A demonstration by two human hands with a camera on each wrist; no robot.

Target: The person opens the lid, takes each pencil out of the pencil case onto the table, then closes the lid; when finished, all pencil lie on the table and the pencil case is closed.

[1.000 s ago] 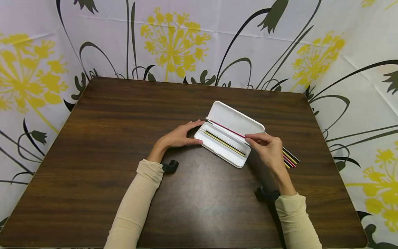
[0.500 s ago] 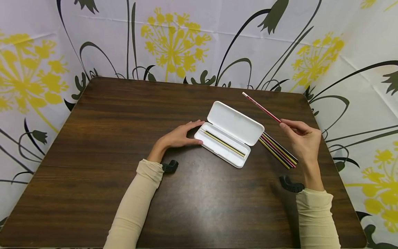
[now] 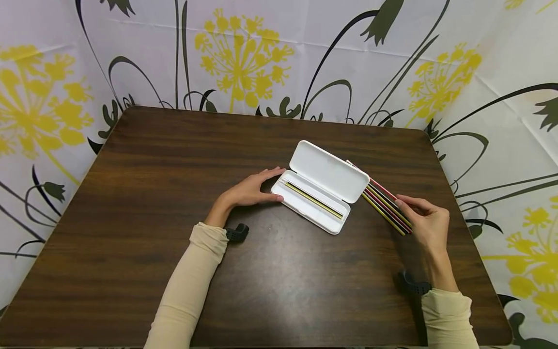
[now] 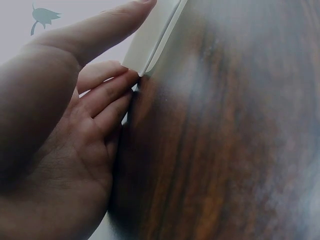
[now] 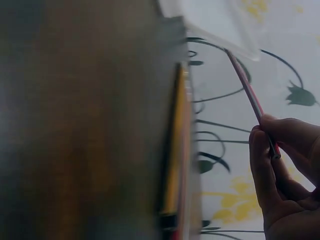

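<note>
A white case (image 3: pixel 310 198) lies with its lid (image 3: pixel 329 169) raised, and yellow-and-black pencils (image 3: pixel 311 198) rest inside. Thumb and fingers of the left hand (image 3: pixel 249 191) touch the case's left end; the left wrist view has that hand (image 4: pixel 65 130) at the case's edge (image 4: pixel 147 42). Between thumb and fingertips, the right hand (image 3: pixel 427 223) pinches a red pencil (image 3: pixel 381 188) above several red, yellow and black pencils (image 3: pixel 385 212) right of the case. In the right wrist view, this hand (image 5: pixel 287 175) holds the pencil (image 5: pixel 246 85) near one end, above the table pencils (image 5: pixel 175 150).
The brown wooden table (image 3: pixel 144 194) carries the case and the pencils. Behind it and at its right hangs white cloth (image 3: pixel 261 63) with yellow and dark plant prints. Dark devices are strapped to both wrists.
The right hand has lifted the red pencil out of the case, carried it right, then lowered it towards the loose pencils. The left hand has stayed at the case.
</note>
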